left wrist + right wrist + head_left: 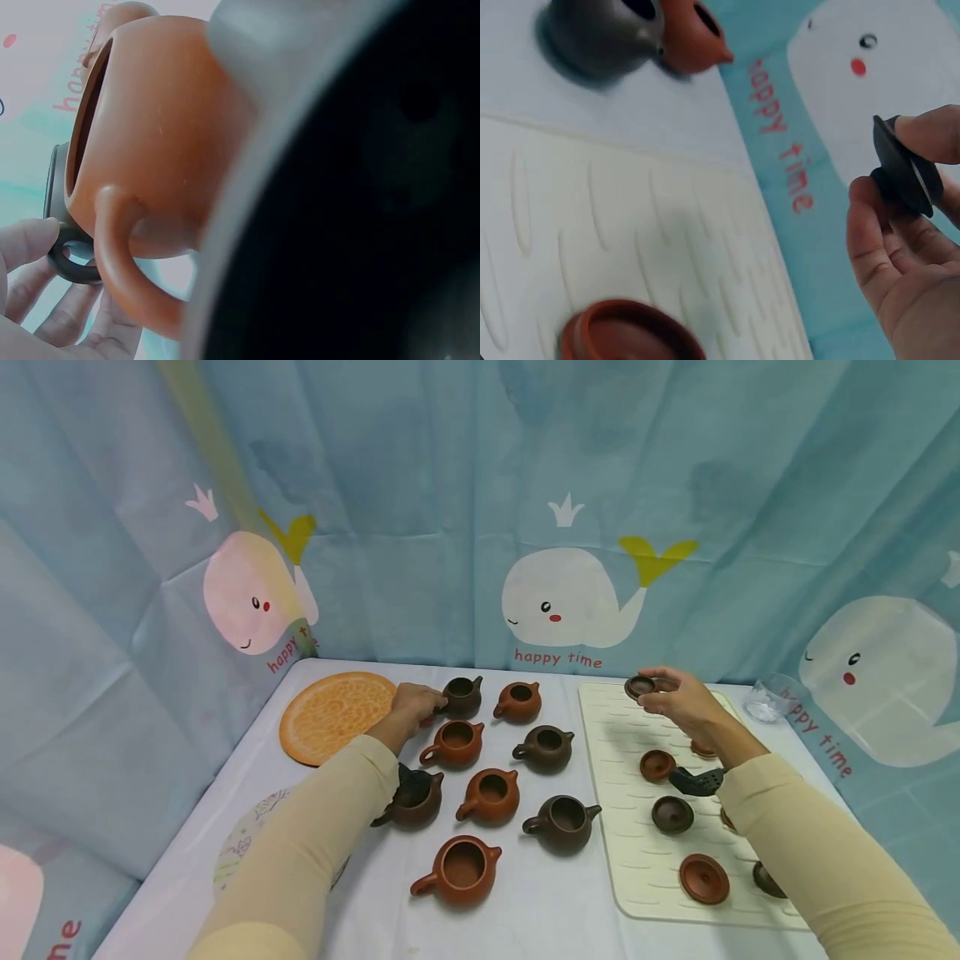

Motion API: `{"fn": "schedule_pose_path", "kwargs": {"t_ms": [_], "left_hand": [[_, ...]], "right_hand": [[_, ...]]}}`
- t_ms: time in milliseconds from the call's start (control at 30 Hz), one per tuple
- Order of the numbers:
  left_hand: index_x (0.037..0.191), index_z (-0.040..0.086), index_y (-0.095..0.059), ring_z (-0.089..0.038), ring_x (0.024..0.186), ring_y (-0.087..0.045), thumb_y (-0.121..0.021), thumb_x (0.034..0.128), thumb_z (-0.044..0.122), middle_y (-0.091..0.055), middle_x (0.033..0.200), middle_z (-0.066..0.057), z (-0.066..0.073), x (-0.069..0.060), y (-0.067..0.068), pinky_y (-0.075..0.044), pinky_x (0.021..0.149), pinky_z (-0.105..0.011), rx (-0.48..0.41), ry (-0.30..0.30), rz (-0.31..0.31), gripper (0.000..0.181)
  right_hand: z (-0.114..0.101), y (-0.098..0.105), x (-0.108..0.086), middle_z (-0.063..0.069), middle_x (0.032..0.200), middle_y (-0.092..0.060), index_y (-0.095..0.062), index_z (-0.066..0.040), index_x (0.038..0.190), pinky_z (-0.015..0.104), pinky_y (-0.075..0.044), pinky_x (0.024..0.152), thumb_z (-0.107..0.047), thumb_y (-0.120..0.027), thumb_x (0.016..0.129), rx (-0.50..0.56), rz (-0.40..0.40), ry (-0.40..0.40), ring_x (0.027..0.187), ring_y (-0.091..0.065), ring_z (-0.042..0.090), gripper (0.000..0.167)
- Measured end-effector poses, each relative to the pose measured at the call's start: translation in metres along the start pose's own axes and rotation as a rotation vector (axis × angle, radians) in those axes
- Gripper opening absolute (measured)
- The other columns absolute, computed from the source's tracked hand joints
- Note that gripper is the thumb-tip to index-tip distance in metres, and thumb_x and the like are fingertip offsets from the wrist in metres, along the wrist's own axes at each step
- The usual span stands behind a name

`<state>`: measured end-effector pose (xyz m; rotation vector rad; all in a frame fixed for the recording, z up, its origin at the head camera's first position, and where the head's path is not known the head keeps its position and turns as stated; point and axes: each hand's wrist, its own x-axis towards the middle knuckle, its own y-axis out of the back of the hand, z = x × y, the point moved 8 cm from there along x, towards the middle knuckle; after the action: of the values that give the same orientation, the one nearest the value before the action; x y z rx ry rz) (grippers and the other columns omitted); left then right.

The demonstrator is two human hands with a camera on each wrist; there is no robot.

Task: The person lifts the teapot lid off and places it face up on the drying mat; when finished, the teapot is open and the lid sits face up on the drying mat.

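Note:
At the back of the table my left hand point(415, 703) grips the handle of a small dark brown teapot point(462, 700). The left wrist view shows thumb and fingers about that dark handle point(73, 271), partly behind a reddish-brown teapot point(161, 127). Over the far end of a cream ribbed mat point(615, 827), my right hand point(678, 700) pinches a small dark lid point(640, 686) above the surface. Its edge and dark knob are seen in the right wrist view, with the lid point(907, 169) tilted between thumb and fingers.
Several lidless teapots, reddish-brown point(463, 870) and dark point(564, 823), stand mid-table. More lids point(703, 878) lie on the mat, some hidden by my right arm. An orange round mat point(330, 718) is at left, a clear glass point(767, 700) at back right, a whale-print curtain point(397, 568) behind.

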<state>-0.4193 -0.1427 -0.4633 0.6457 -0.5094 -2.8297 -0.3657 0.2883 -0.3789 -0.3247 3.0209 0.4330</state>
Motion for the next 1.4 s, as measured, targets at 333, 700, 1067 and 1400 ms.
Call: {"fn": "schedule_pose_path", "kwargs": {"t_ms": [333,700,1067,1400], "left_hand": [[0.109,0.007,-0.073,-0.023,0.091,-0.056,-0.071,0.0874,0.012,-0.065,0.109,-0.01,0.0,-0.002,-0.002,-0.052,0.078,-0.039,-0.002,-0.006,-0.019,0.022],[0.108,0.007,-0.073,-0.023,0.092,-0.056,-0.071,0.0876,0.011,-0.066,0.109,-0.01,-0.002,-0.002,-0.003,-0.052,0.077,-0.039,0.001,0.003,-0.007,0.021],[0.108,0.008,-0.074,-0.022,0.087,-0.055,-0.071,0.0877,0.013,-0.066,0.107,-0.009,-0.003,-0.003,-0.005,-0.05,0.067,-0.032,0.015,0.006,-0.014,0.021],[0.108,0.008,-0.074,-0.023,0.089,-0.056,-0.071,0.0876,0.012,-0.065,0.107,-0.01,-0.001,-0.003,-0.004,-0.052,0.072,-0.036,0.017,-0.006,-0.007,0.021]], "right_hand": [[0.036,0.015,0.003,0.028,0.135,-0.04,-0.03,0.003,0.147,0.051,-0.039,0.099,-0.005,-0.062,0.093,-0.092,0.015,-0.085,0.117,-0.05,0.037,0.063],[0.074,0.014,0.014,0.029,0.125,-0.043,-0.034,0.01,0.142,0.043,-0.048,0.089,-0.002,-0.065,0.09,-0.176,-0.004,-0.173,0.104,-0.056,0.029,0.062],[0.086,0.013,0.013,0.033,0.124,-0.043,-0.036,0.012,0.14,0.038,-0.052,0.078,0.0,-0.064,0.089,-0.262,0.012,-0.216,0.103,-0.054,0.034,0.059],[0.083,0.013,0.013,0.037,0.126,-0.044,-0.034,0.011,0.142,0.039,-0.052,0.077,-0.006,-0.065,0.09,-0.349,0.01,-0.184,0.098,-0.059,0.035,0.062]]}}
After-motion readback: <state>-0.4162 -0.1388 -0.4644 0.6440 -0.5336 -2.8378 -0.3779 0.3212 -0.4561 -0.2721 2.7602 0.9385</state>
